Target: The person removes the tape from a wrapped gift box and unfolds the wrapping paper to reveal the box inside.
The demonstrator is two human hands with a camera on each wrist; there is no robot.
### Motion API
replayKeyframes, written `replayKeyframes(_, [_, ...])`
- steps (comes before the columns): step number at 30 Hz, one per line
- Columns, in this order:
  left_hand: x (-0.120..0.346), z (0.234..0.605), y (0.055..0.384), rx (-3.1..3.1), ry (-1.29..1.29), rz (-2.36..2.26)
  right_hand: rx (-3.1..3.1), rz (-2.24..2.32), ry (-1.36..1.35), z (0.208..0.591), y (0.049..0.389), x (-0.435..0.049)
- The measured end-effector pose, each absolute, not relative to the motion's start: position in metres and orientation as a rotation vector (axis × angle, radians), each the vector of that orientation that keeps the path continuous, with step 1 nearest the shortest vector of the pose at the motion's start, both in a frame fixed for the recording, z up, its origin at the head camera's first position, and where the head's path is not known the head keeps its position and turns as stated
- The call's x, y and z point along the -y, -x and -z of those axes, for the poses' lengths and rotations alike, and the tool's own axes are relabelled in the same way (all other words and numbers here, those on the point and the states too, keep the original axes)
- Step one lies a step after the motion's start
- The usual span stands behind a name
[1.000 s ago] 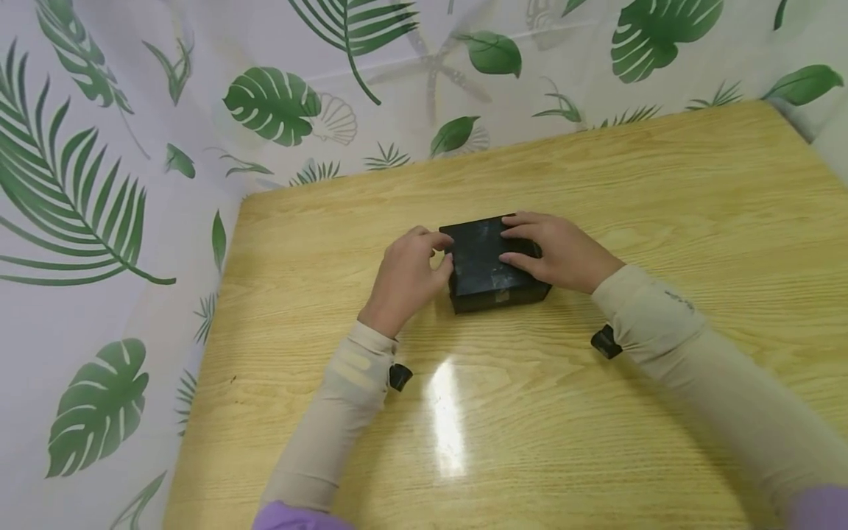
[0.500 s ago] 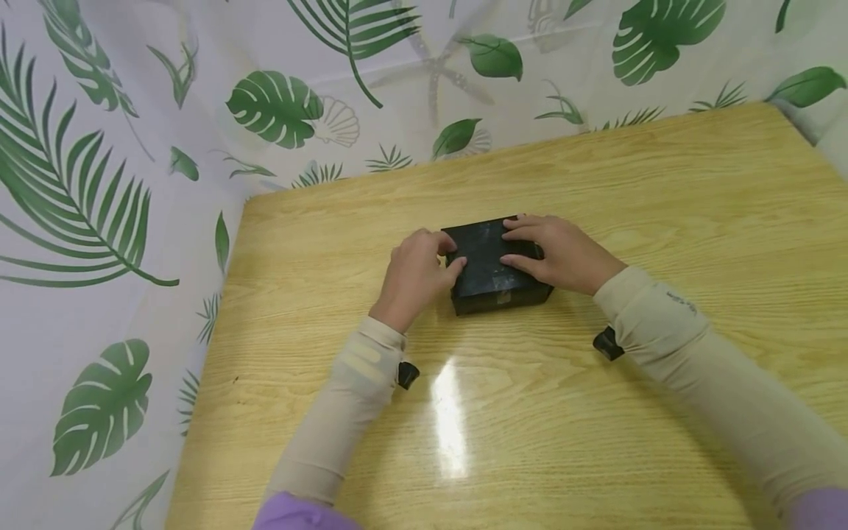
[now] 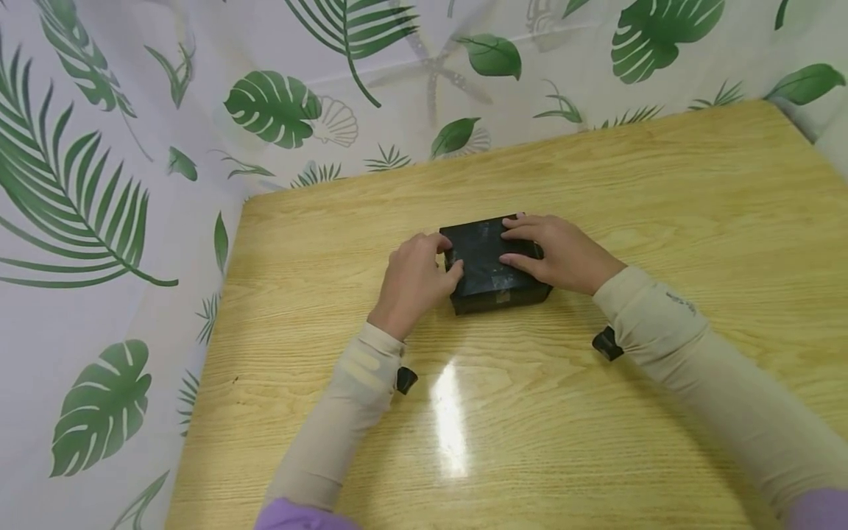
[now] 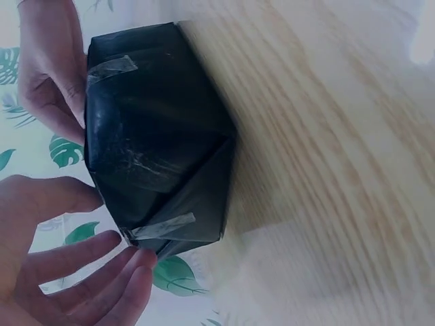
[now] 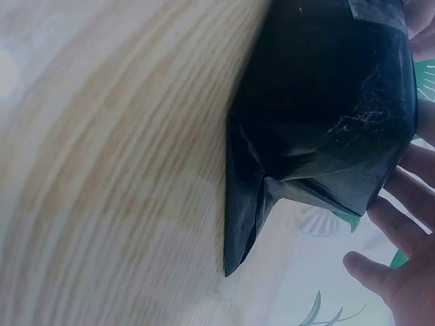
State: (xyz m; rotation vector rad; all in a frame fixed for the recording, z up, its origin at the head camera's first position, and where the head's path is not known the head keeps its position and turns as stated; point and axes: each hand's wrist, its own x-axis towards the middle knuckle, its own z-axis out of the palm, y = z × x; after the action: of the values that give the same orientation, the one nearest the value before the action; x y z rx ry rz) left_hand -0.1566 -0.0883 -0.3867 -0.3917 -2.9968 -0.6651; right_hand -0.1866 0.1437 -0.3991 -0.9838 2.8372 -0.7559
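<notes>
A black-wrapped box (image 3: 478, 259) lies flat on the wooden table, with strips of clear tape on its front and left end. My left hand (image 3: 414, 278) is at the box's left end. Its thumb touches the top edge, while bent fingertips touch near a taped fold in the left wrist view. Across the right part of the top, my right hand (image 3: 566, 254) rests with its fingers spread. In the right wrist view, a loose fold of black wrapping (image 5: 246, 204) sticks out at the box's right end.
The wood-grain table (image 3: 563, 412) surrounds the box, with a bright light reflection near the front. A white cloth backdrop (image 3: 397, 66) printed with green leaves stands along the far and left edges. Small black wrist cameras hang below both sleeves.
My left hand has shifted slightly right, its thumb moving from the box's left edge onto the top. The right hand and the box stay nearly where they were.
</notes>
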Motion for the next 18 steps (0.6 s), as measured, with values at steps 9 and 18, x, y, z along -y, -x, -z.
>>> replayKeyframes(9, [0.0873,0.3857,0.1563,2.939,0.469,0.626,-2.838,0.757,0.984,0.3998,0.1864,-0.1432])
replayKeyframes(18, [0.0898,0.3883,0.1547,2.919,0.422,0.659,-2.839,0.750,0.980,0.3984,0.1854,-0.1439])
